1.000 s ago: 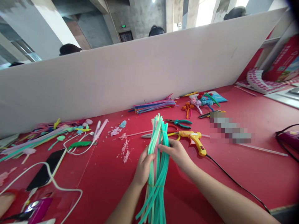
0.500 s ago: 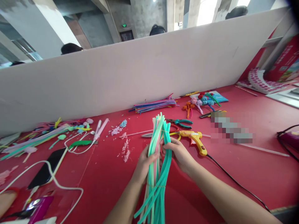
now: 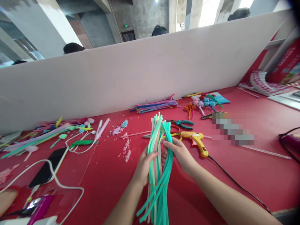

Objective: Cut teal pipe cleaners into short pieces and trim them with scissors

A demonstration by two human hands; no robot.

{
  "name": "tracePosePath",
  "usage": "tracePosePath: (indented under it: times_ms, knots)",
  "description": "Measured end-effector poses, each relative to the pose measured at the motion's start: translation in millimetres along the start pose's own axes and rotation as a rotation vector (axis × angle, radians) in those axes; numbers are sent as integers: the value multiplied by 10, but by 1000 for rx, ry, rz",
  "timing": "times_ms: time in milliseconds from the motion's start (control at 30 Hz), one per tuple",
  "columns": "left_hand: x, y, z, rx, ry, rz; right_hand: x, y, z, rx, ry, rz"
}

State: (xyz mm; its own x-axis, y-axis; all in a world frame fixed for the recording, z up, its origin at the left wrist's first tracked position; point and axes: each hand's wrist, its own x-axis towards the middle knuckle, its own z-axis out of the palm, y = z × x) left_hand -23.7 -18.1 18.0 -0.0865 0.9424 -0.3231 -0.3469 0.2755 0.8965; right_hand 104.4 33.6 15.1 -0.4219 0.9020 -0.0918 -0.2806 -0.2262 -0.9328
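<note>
L hand (image 3: 143,165) is wrapped round the pale green & pink stems (image 3: 153,140), thumb across the front; R hand (image 3: 180,153) has the teal stems (image 3: 164,200) pinched btwn thumb & fingers, so I see a gap btwn the two lots up top. Both lots are held upright-ish over the near middle of the red table (image 3: 100,187), lower ends crossing. Glue gun (image 3: 194,137) lies just past the R hand; scissors (image 3: 147,136) partly hidden behind the stems, pliers (image 3: 184,123) nr them. Phone (image 3: 48,167) & white cable (image 3: 70,188) well off to the L.
</note>
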Motion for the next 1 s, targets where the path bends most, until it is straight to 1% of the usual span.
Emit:
tracePosePath:
  times_ms: [67,100,133,233,267,300,333,367,433,500,533,600,667,700,733,833,900,1000]
  knots:
    - [12,6,-14,-44,-41,5,-16,-13,13,88,-94,44]
    - [29,11,-30,-78,-35,24,-24,-23,16,128,-133,62]
    - [53,17,-53,-116,-9,54,-32,-36,17,163,-169,80]
    - [155,52,-169,-217,114,162,-47,-104,-9,217,-302,153]
    - [191,72,-216,-236,146,188,-46,-142,-31,236,-347,163]
    - [222,97,-260,-254,177,212,-40,-187,-62,262,-358,143]
    - [247,125,-299,-273,207,240,-29,-241,-105,294,-327,88]
    - [263,157,-329,-288,230,266,-12,-302,-159,328,-249,3]
    - [274,227,-361,-308,245,311,32,-433,-296,429,-6,-203]
    - [262,296,-366,-308,222,325,73,-556,-452,461,183,-333]
    - [252,328,-364,-299,199,312,87,-608,-525,439,274,-387]
    - [226,385,-363,-258,135,245,96,-690,-649,312,530,-514]
    - [191,436,-374,-204,64,160,84,-749,-743,192,716,-580]
    - [169,462,-384,-181,34,128,75,-774,-788,180,768,-596]
    - [143,489,-397,-160,10,103,67,-799,-835,216,801,-608]
    - [67,582,-442,-101,-38,69,54,-861,-1001,462,864,-645]
    - [49,650,-468,-148,-7,90,58,-870,-1093,531,860,-629]
    - [139,734,-467,-408,118,119,69,-818,-1111,556,789,-540]
